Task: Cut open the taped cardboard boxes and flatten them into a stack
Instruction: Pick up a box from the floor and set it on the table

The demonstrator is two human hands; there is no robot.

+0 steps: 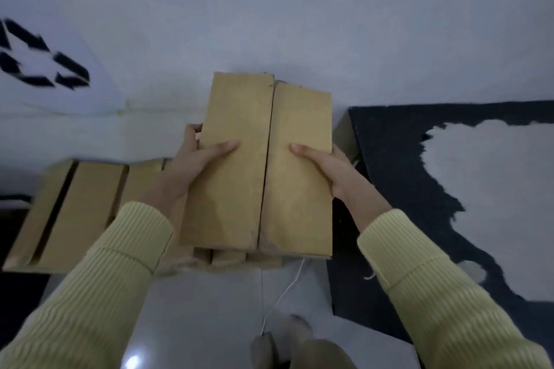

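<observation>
Up close, our fingers (222, 148) are clamped on the cardboard box (239, 189) from both sides: the left hand (186, 171) lays its thumb flat across the left top flap while its other fingers curl round the box's left edge, and the right hand (331, 172) mirrors it, thumb pressed on the right flap and the rest hidden behind the right side. So both hands are holding the box, which sits between them, tilted a little away from us, its two long flaps meeting in a closed seam midway between our thumbs; we cannot tell whether tape runs along it. Just below the box's near edge, some folded cardboard edges show, and we cannot tell whether they belong to it. Ribbed yellow sleeves (99, 287) cover both wrists. Left of the left hand and partly behind it, flattened cardboard (84, 213) lies on the floor (195, 323). Right of the right hand lies a black and white rug (398, 165). Beneath our hands a thin white cord (284, 290) trails toward our feet (278, 344). Far beyond the left fingers, a white sheet (99, 90) bears a black recycling mark.
</observation>
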